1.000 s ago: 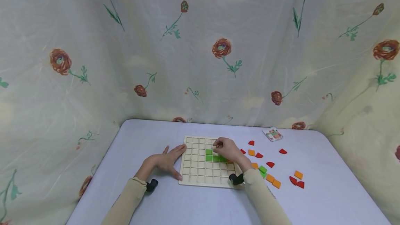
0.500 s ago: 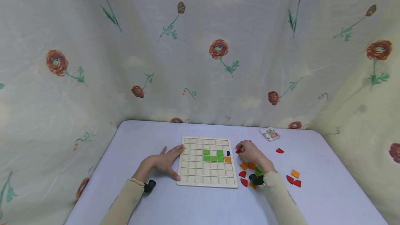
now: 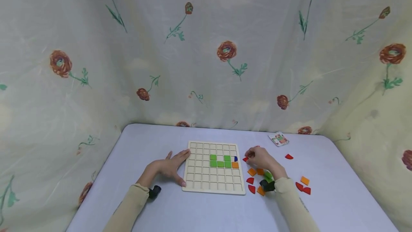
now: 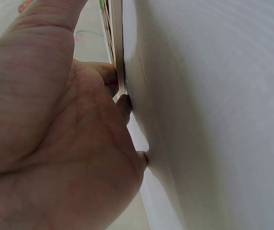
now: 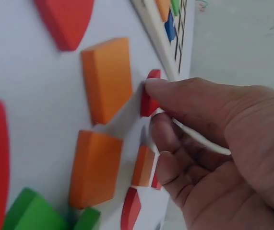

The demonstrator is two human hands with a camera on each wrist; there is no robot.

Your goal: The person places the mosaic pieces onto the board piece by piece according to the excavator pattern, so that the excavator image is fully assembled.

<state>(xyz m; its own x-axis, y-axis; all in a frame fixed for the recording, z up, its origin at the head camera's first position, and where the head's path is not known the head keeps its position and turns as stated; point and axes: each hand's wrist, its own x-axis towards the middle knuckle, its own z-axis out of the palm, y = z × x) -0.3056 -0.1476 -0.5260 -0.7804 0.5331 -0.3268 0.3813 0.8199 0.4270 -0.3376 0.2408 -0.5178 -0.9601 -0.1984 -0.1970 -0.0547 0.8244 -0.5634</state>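
My left hand (image 3: 172,167) lies with fingers spread along the left side of a pale grid board (image 3: 206,185); its thumb is at the near left corner. In the left wrist view, fingertips of the left hand (image 4: 79,153) are right at the board's edge (image 4: 120,57). Green square tiles (image 3: 220,164), an orange square tile (image 3: 235,165) and a dark blue piece (image 3: 236,159) sit in the board's cells. Just right of the board, my right hand (image 3: 262,158) pinches a red quarter-circle tile (image 5: 150,103) between thumb and index finger, close to the tabletop.
Loose orange tiles (image 3: 252,172), green tiles (image 3: 268,176) and red quarter-circle tiles (image 3: 251,189) lie around the right wrist. Farther right are another orange tile (image 3: 304,180) and more red ones (image 3: 289,156). A printed packet (image 3: 278,139) lies near the back edge, before a floral curtain (image 3: 193,63).
My right hand has moved from over the board to the loose tiles at its right, uncovering the green, orange and blue pieces in the cells. My left hand stays at the board's edge.
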